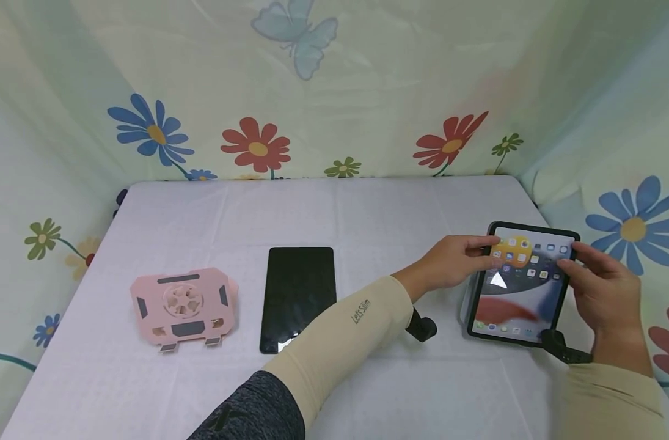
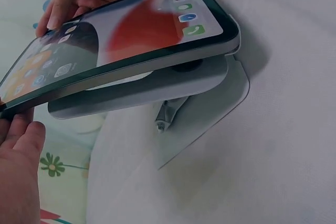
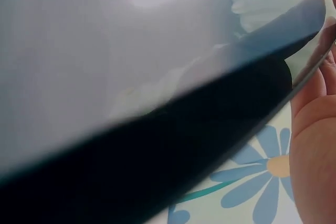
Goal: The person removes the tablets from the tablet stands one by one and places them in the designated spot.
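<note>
Room for a hand is left on the white cloth [image 1: 356,214] between the pink case [image 1: 183,300] and the dark tablet [image 1: 298,293], and along a strip behind both, bounded by the flowered curtain [image 1: 378,91]. From the near side, the dark tablet's lower right corner is blocked by the left sleeve [image 1: 339,333]. The lit tablet's [image 1: 518,293] upper side edges are taken up by the left hand [image 1: 446,263] and right hand [image 1: 609,287]. Beneath it, the gap between the stand's tilted plate [image 2: 142,97] and base [image 2: 215,103] is obstructed by a hinge arm [image 2: 169,111].

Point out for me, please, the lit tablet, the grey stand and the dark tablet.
Lit tablet [image 1: 521,286], head view: middle of the screen.
Grey stand [image 2: 207,104], left wrist view: base plate.
Dark tablet [image 1: 298,296], head view: middle of the screen.
</note>
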The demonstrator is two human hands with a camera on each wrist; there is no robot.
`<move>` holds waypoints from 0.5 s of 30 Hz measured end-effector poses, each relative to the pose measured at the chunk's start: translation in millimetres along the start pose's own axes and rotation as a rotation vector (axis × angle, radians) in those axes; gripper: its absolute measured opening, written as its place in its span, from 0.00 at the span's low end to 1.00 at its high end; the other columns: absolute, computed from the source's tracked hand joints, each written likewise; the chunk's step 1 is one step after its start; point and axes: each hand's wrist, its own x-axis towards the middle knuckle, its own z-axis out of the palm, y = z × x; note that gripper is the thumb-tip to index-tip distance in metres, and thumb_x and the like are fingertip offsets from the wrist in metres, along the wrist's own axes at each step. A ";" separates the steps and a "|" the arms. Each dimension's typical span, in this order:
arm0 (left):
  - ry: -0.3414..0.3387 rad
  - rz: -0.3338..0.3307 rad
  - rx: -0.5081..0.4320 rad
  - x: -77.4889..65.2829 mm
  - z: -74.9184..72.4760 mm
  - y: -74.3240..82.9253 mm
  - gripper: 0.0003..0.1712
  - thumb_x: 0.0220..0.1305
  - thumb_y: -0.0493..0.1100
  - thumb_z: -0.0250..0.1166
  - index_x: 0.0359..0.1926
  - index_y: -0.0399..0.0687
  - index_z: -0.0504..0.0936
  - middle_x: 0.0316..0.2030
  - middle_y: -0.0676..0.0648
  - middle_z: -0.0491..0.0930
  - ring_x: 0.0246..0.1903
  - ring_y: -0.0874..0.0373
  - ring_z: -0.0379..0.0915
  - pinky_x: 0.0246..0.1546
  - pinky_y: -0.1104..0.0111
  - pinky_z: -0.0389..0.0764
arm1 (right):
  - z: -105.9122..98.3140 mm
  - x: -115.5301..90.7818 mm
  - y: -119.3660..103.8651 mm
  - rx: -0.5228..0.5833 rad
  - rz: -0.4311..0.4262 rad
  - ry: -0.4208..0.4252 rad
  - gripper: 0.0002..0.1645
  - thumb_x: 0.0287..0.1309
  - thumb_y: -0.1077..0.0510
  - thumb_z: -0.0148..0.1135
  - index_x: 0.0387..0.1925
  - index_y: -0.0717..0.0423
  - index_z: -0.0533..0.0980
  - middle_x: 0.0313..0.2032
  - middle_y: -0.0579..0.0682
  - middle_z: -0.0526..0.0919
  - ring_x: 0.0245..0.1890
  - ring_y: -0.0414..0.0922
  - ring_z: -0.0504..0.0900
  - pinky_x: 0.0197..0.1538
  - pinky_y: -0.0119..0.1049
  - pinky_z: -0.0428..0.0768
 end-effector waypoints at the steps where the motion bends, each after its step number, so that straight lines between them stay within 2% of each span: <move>1: 0.003 0.001 0.002 -0.4 0.1 0.2 0.27 0.68 0.50 0.67 0.68 0.63 0.76 0.56 0.61 0.77 0.46 0.74 0.71 0.42 0.82 0.74 | -0.4 -0.6 -0.2 0.003 -0.003 -0.005 0.33 0.54 0.65 0.74 0.63 0.51 0.78 0.50 0.41 0.77 0.46 0.35 0.75 0.39 0.17 0.76; 8: 0.006 0.032 -0.010 -1.8 -4.8 -3.0 0.27 0.68 0.50 0.67 0.67 0.62 0.77 0.59 0.63 0.75 0.48 0.75 0.71 0.46 0.82 0.73 | -0.2 -3.2 -3.6 0.000 -0.030 -0.029 0.31 0.55 0.68 0.73 0.61 0.52 0.80 0.49 0.41 0.77 0.44 0.35 0.77 0.39 0.17 0.77; 15: 0.031 0.074 -0.002 -3.0 -12.1 -3.3 0.26 0.68 0.48 0.68 0.66 0.59 0.78 0.56 0.63 0.77 0.48 0.75 0.71 0.44 0.83 0.72 | 2.9 -5.9 -8.0 0.044 -0.070 -0.095 0.29 0.56 0.73 0.68 0.60 0.54 0.80 0.49 0.42 0.78 0.43 0.36 0.78 0.40 0.20 0.78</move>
